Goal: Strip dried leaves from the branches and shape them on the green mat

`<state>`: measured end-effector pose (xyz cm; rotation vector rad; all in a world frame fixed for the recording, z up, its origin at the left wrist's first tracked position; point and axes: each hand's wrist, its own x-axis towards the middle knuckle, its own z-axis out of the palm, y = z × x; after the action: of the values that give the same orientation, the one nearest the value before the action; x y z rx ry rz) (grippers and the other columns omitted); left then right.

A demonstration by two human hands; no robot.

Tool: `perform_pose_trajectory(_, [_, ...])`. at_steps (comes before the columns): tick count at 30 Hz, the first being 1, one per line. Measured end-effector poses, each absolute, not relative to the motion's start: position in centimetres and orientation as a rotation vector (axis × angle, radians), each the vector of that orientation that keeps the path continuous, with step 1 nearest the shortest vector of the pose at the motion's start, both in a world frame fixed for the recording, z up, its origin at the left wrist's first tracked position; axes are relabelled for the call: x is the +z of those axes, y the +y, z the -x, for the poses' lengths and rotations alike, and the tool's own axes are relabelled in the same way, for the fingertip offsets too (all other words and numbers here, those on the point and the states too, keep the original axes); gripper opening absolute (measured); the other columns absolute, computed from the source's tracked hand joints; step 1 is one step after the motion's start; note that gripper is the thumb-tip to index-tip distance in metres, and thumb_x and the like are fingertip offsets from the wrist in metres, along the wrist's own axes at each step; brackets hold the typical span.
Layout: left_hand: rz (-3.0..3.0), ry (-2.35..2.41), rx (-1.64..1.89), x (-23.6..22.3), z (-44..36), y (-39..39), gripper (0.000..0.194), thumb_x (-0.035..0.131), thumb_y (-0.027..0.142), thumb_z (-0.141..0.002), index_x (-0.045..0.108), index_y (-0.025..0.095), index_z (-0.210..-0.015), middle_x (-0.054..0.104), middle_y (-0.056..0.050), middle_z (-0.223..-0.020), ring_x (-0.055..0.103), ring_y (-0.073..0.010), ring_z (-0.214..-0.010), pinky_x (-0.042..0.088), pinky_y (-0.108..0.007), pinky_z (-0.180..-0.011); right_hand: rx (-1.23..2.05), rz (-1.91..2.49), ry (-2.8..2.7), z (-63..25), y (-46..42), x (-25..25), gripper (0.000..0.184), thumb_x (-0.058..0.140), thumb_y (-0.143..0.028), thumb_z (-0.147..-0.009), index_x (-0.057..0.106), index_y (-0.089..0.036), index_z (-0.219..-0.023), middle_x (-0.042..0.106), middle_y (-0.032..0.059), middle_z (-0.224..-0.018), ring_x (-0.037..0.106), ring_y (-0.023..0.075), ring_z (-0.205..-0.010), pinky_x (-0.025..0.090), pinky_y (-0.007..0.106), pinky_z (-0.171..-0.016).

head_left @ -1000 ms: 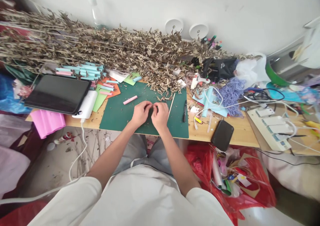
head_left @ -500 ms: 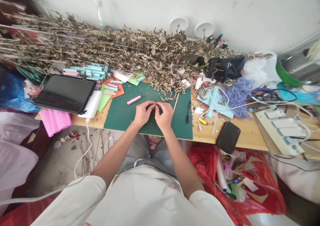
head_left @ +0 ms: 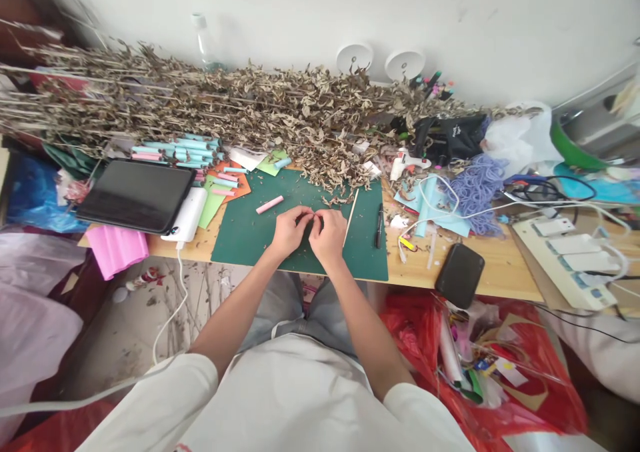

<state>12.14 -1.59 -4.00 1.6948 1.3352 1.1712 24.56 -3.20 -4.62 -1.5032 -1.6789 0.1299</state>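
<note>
Over the green cutting mat, my left hand and my right hand meet fingertip to fingertip. Both are closed in a pinch; whatever sits between the fingertips is too small and too covered to name. A pink paper tube lies on the mat just beyond my left hand. To the right of my right hand rest a thin wooden stick and a black pen. Dried leaves on their stalks spill onto the mat's far edge.
Blue and pink paper tubes are heaped at the left, behind a black tablet and a white power bank. On the right are a glue gun, purple yarn, a black phone-like slab and a power strip.
The fingertips of both hands have shifted slightly against each other, and the dark bit seen between them earlier is now hidden. The camera view has tilted a little.
</note>
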Motion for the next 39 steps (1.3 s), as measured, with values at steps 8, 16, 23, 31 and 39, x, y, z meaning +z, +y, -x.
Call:
perform_pose_trajectory(8, [-1.603, 1.363, 1.201, -4.08, -11.97, -1.47, 0.014, 0.057, 0.027, -0.09, 0.068, 0.018, -0.09, 0.071, -0.002, -0.083, 0.064, -0.0148, -0.075, 0.051, -0.027, -0.077, 0.193, 1.437, -1.557, -25.34, -2.79, -4.97, 0.01, 0.049, -0.023, -0.092, 0.059, -0.021, -0.088, 0.066, 0.006, -0.086, 0.058, 0.0221, -0.086, 0.046, 0.036, -0.081])
perform_pose_trajectory(16, [-1.738, 1.365, 1.213, -3.65, -11.94, -1.54, 0.018, 0.056, 0.029, -0.093, 0.071, 0.019, -0.095, 0.072, -0.006, -0.094, 0.066, -0.017, -0.086, 0.052, -0.03, -0.082, 0.288, 1.329, -1.615, -24.98, -3.02, -4.13, 0.02, 0.051, -0.016, -0.085, 0.06, -0.02, -0.102, 0.067, 0.0082, -0.099, 0.06, 0.0223, -0.097, 0.05, 0.039, -0.09])
perform_pose_trajectory(23, [-1.701, 1.362, 1.204, -3.66, -12.09, -1.6, 0.016, 0.057, 0.026, -0.091, 0.071, 0.019, -0.097, 0.073, -0.005, -0.092, 0.067, -0.0173, -0.083, 0.054, -0.031, -0.081, 0.276, 1.374, -1.603, -25.02, -2.85, -4.61, 0.015, 0.053, -0.028, -0.094, 0.065, -0.021, -0.089, 0.071, 0.0057, -0.088, 0.063, 0.0206, -0.086, 0.05, 0.036, -0.081])
perform_pose_trajectory(31, [-1.949, 1.39, 1.13, -3.94, -12.32, -1.76, 0.015, 0.053, 0.017, -0.091, 0.068, 0.018, -0.094, 0.072, -0.007, -0.094, 0.066, -0.0188, -0.088, 0.053, -0.032, -0.083, 0.159, 1.461, -1.649, -24.7, -3.09, -4.74, 0.01, 0.051, -0.018, -0.088, 0.06, -0.02, -0.086, 0.066, 0.006, -0.083, 0.058, 0.022, -0.084, 0.046, 0.035, -0.078])
perform_pose_trajectory(39, [-1.924, 1.41, 1.21, -4.0, -12.16, -1.83, 0.015, 0.054, 0.018, -0.092, 0.069, 0.019, -0.093, 0.073, -0.008, -0.094, 0.068, -0.0196, -0.089, 0.054, -0.033, -0.085, 0.147, 1.477, -1.611, -24.92, -2.95, -4.98, 0.008, 0.054, -0.021, -0.089, 0.06, -0.021, -0.083, 0.066, 0.0053, -0.082, 0.058, 0.0218, -0.081, 0.046, 0.036, -0.077])
